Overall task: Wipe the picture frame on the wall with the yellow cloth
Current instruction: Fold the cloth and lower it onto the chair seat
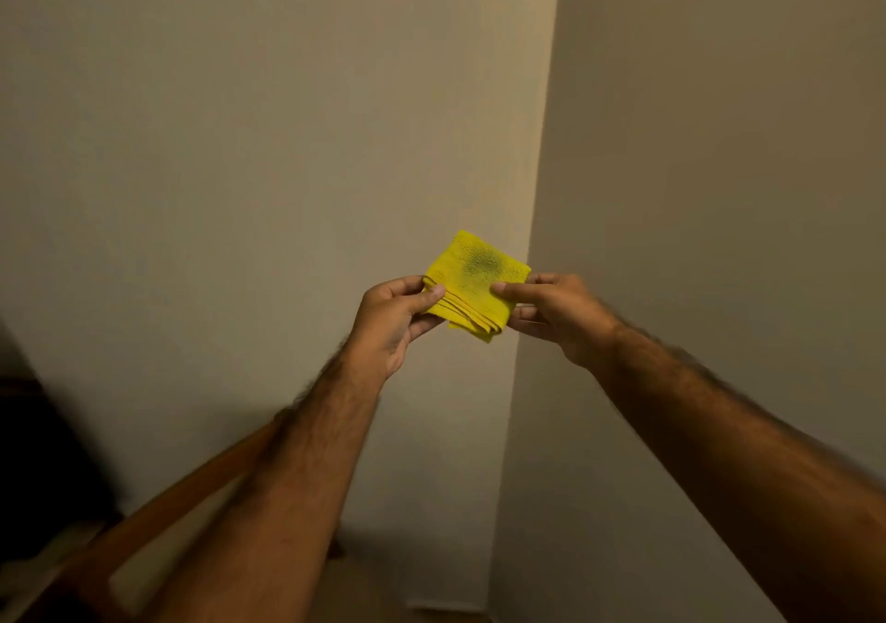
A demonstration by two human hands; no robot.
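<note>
Both hands hold the cloth in front of a wall corner, at about chest height. The cloth is folded into a small square of several layers, with a dark smudge near the middle of its upper face. The left hand pinches the left edge, thumb on top and fingers beneath. The right hand pinches the right edge the same way. Both grips are closed on the fabric.

The frame is not in view; only bare wall shows.

Judged step: preparing or inspecting the cloth, not wiping. Next move calls for locating the frame, turning a clean face outward, and transferring the cloth to one hand
</note>
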